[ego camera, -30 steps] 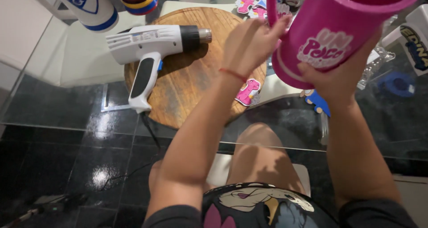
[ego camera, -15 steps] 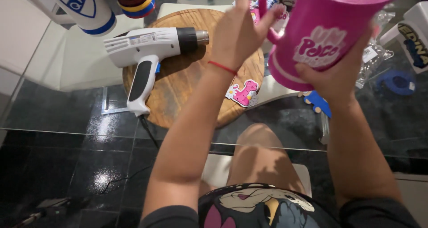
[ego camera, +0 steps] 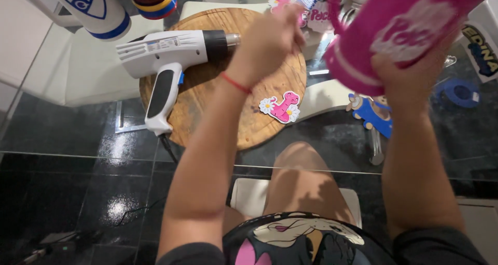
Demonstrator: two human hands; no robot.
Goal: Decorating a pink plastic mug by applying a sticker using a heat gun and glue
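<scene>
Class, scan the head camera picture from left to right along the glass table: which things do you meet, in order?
White heat gun → round wooden board → left hand → pink sticker with daisies → pink cup held in the right hand → blue tape roll.

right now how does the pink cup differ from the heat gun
The pink cup is held up, tilted, in the right hand; the heat gun lies flat on the round wooden board, untouched. The cup is bright pink, the gun white with black. Both carry markings.
</scene>
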